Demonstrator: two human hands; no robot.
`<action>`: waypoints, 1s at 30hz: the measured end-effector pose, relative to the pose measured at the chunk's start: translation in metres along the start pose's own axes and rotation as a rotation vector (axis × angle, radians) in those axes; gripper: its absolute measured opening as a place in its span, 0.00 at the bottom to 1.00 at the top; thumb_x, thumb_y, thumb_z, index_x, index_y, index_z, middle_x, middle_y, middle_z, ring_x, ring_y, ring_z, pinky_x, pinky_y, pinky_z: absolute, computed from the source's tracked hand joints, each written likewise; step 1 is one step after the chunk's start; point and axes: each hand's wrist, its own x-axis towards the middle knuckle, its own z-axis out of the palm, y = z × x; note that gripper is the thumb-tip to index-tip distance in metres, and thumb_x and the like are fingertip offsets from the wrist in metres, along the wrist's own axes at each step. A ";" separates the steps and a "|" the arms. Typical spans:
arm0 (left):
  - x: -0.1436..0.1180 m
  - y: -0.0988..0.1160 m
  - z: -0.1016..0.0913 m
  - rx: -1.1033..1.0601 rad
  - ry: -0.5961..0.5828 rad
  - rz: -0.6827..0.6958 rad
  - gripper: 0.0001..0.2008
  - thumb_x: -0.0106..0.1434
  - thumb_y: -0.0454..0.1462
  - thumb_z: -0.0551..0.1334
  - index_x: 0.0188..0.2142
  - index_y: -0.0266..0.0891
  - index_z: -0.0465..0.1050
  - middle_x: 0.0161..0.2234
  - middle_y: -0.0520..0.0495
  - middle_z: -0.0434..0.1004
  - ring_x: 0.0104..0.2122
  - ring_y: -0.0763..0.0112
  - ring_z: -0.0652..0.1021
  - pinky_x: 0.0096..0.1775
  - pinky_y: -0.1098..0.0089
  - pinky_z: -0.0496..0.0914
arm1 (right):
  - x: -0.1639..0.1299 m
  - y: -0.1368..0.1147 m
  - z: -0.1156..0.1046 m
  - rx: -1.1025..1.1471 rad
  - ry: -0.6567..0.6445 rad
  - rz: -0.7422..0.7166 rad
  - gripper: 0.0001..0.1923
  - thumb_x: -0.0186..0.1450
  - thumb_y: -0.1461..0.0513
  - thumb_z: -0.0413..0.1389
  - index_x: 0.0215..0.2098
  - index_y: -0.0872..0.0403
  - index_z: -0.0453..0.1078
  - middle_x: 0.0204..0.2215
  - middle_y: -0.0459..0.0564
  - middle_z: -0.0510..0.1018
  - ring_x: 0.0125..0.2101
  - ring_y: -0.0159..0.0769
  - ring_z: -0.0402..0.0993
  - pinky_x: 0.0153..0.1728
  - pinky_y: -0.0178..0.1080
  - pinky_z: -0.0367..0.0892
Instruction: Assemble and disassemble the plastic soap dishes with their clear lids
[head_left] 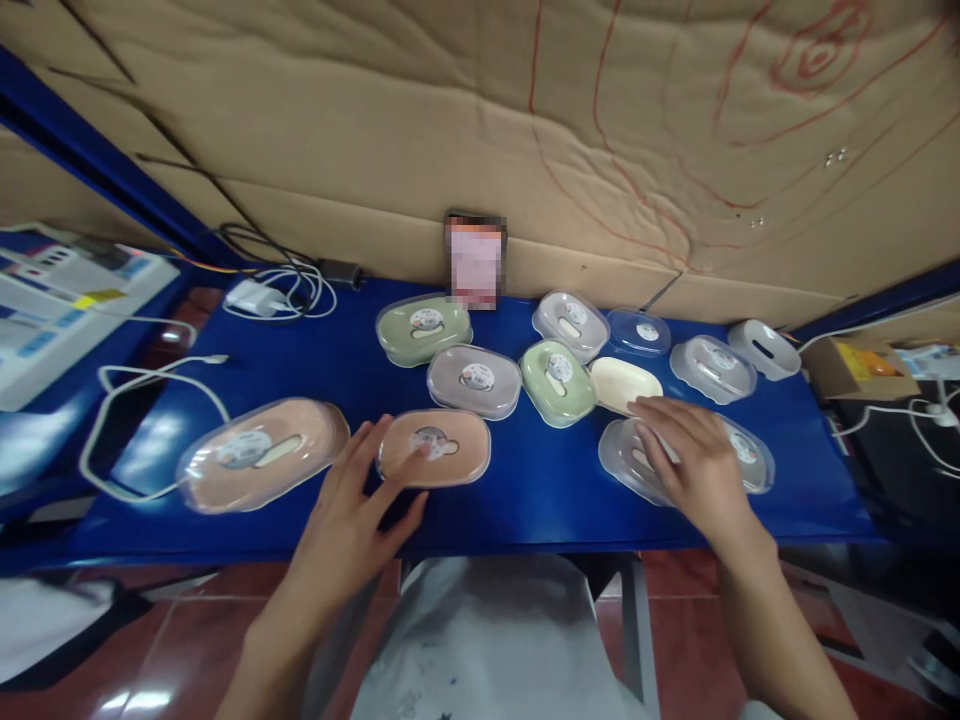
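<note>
My left hand (362, 505) has its fingers apart over a peach oval soap-box-like container (465, 452) with a clear cover. The index finger rests on its round label, and the thumb hangs free near its front edge. Left of that hand lies a larger peach container (225, 478) under a clear cover. My right hand (694, 455) hovers over or touches a grey covered container (626, 462), its fingers stretched out and partly overlapping. Just beyond those fingertips is a cream oval tray (622, 383); contact there cannot be made out. Another labelled grey piece (754, 462) shows right of the hand.
Green containers (559, 400) and grey ones (474, 398) stand behind, with a clear lid (645, 342) and a slotted grey box (765, 348). A blurred upright device (477, 262) leans on the cardboard wall (375, 130). Cables (300, 285) lie at the left.
</note>
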 end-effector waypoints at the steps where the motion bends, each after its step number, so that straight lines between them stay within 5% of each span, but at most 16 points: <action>1: 0.001 0.002 0.001 0.022 -0.002 0.034 0.33 0.72 0.36 0.68 0.72 0.57 0.63 0.78 0.41 0.52 0.74 0.36 0.62 0.67 0.32 0.67 | -0.001 -0.009 0.005 0.035 -0.014 -0.041 0.21 0.77 0.63 0.57 0.67 0.48 0.72 0.57 0.53 0.83 0.58 0.49 0.80 0.58 0.56 0.75; 8: -0.001 -0.002 0.013 0.023 -0.035 0.141 0.20 0.73 0.33 0.66 0.62 0.48 0.75 0.74 0.39 0.64 0.73 0.44 0.66 0.69 0.36 0.66 | 0.014 -0.111 0.095 0.190 -0.175 -0.367 0.30 0.77 0.59 0.58 0.75 0.46 0.62 0.74 0.52 0.66 0.75 0.48 0.59 0.73 0.58 0.63; 13: 0.000 -0.007 0.014 0.010 -0.019 0.146 0.24 0.72 0.32 0.66 0.65 0.49 0.73 0.75 0.39 0.62 0.74 0.44 0.65 0.70 0.37 0.66 | 0.029 -0.126 0.117 0.152 -0.197 -0.378 0.31 0.78 0.61 0.56 0.77 0.48 0.58 0.75 0.50 0.63 0.77 0.46 0.54 0.75 0.56 0.59; 17: 0.002 -0.004 0.011 0.050 0.018 0.069 0.30 0.70 0.30 0.67 0.69 0.48 0.68 0.74 0.36 0.62 0.73 0.39 0.65 0.70 0.31 0.60 | 0.021 -0.097 0.080 0.161 -0.163 -0.293 0.26 0.79 0.60 0.54 0.74 0.49 0.64 0.70 0.52 0.73 0.70 0.44 0.68 0.71 0.55 0.65; 22: -0.004 0.019 0.016 -0.014 0.208 0.004 0.35 0.65 0.24 0.65 0.67 0.54 0.68 0.69 0.41 0.68 0.69 0.46 0.71 0.69 0.35 0.63 | 0.014 -0.012 0.037 -0.078 -0.156 0.125 0.17 0.80 0.53 0.51 0.56 0.52 0.78 0.49 0.57 0.86 0.48 0.50 0.84 0.49 0.53 0.76; 26: -0.002 0.055 0.032 -0.161 0.164 0.102 0.26 0.66 0.24 0.63 0.58 0.50 0.74 0.60 0.41 0.76 0.60 0.53 0.77 0.62 0.45 0.72 | 0.026 0.036 0.047 -0.203 -0.249 0.211 0.22 0.79 0.46 0.51 0.45 0.51 0.81 0.39 0.60 0.87 0.37 0.50 0.83 0.40 0.50 0.73; 30: 0.016 0.088 0.044 -0.273 0.070 0.231 0.21 0.67 0.23 0.60 0.54 0.45 0.76 0.58 0.40 0.79 0.57 0.56 0.79 0.61 0.48 0.73 | 0.045 0.047 0.063 -0.179 -0.286 0.212 0.19 0.78 0.48 0.54 0.40 0.49 0.80 0.37 0.56 0.87 0.34 0.45 0.82 0.39 0.47 0.72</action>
